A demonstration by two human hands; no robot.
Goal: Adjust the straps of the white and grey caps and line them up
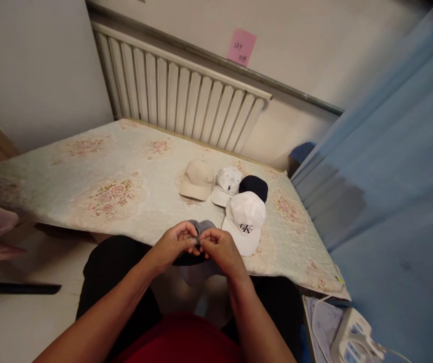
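Between my knees, at the front edge of the bed, is a grey cap (205,225) with a dark inside. My left hand (176,243) pinches the strap at its back opening from the left. From the right, my right hand (216,246) pinches the same strap, fingertips almost touching those of the left. My fingers hide most of the strap and its fastening. Just beyond lie a white cap with black letters (247,214), a smaller white cap (227,184), a beige cap (198,179) and a dark navy cap (254,186) partly behind the lettered one.
The caps rest on a bed with a floral cover (144,186). A white radiator (178,96) runs along the wall behind it, below a pink note (242,47). A blue curtain (382,191) hangs at the right. A white power strip (352,338) with cables sits at lower right.
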